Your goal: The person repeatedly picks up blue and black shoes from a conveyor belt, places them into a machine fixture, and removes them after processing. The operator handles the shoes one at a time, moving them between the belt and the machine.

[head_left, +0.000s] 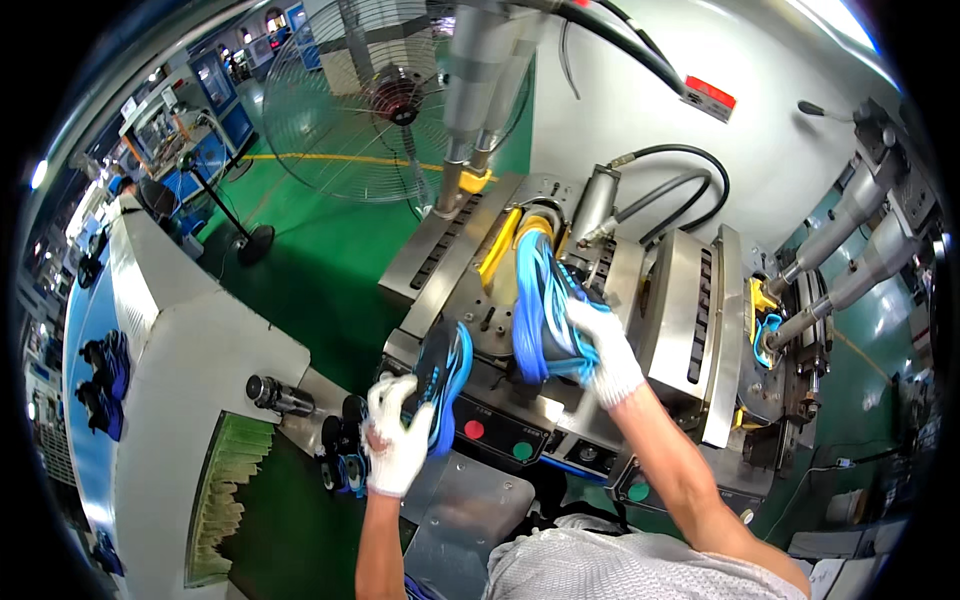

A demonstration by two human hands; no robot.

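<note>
White knit gloves cover both hands. My left hand (398, 432) is closed on the near end of a black shoe (440, 372) with a blue and purple sole, held left of the machine's buttons. My right hand (604, 352) grips the near end of another shoe (532, 300), whose light-blue and violet sole faces up and left. That shoe's far end reaches the yellow pad (535, 228) on the metal shoe-pressing machine (480, 305). My palm and the shoe hide part of the machine bed.
Red (474, 429) and green (522, 451) buttons line the machine's front. A dark bottle (280, 394) and more shoes (345, 450) are beside my left arm. Further left is a blue conveyor (92, 440) carrying shoes. A large fan (395, 95) stands behind; a second press station (765, 340) is on the right.
</note>
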